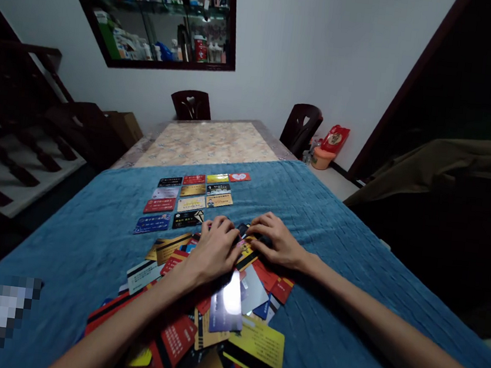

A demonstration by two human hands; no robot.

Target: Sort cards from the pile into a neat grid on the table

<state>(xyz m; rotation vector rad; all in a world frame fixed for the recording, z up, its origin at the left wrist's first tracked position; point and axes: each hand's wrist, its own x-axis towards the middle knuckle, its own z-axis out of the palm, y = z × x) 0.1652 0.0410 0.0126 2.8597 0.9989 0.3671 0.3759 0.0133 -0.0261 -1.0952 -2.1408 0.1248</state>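
Observation:
A loose heap of printed plastic cards, among them a yellow card (pixel 259 345) and a shiny silver-violet card (pixel 227 306), lies on the blue cloth. My left hand (pixel 217 248) rests palm down on the heap's far side, fingers bent and thumb stretched apart. Facing it from the right, my right hand (pixel 277 241) has its fingers curved over the cards, thumb apart from them. Between the hands lie a small yellow card (pixel 246 258) and some dark cards, partly hidden by the fingers. Just beyond the left hand, several cards lie in rows, including a blue card (pixel 152 223) and a black card (pixel 188 219).
The blue cloth (pixel 306 197) covers the near part of a patterned table (pixel 215 139). Dark chairs (pixel 191 105) stand at its far end, near a wall cabinet. A red bag (pixel 335 140) sits on an orange tub (pixel 321 159). Brown fabric hangs at the right.

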